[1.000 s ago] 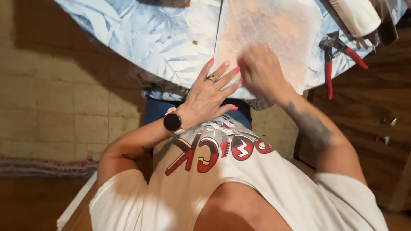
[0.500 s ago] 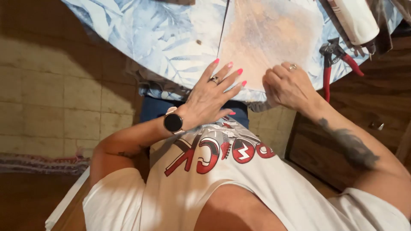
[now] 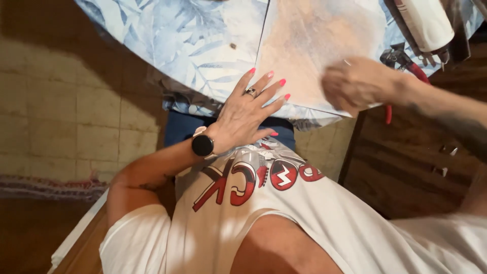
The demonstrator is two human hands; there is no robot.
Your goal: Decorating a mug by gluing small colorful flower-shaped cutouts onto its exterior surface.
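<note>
Left hand (image 3: 248, 109) flat, fingers spread, on brown board (image 3: 309, 45); blurred right hand (image 3: 355, 83) alongside, grip unclear, red pliers (image 3: 406, 63) behind.

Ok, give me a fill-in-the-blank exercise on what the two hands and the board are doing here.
1. The left hand lies flat with its fingers spread at the near edge of the ___-patterned tablecloth.
2. The blurred right hand rests on the pale ___.
3. The pliers beyond the right hand have ___ handles.
4. The left wrist carries a black ___.

Missing words: leaf; board; red; watch
</note>
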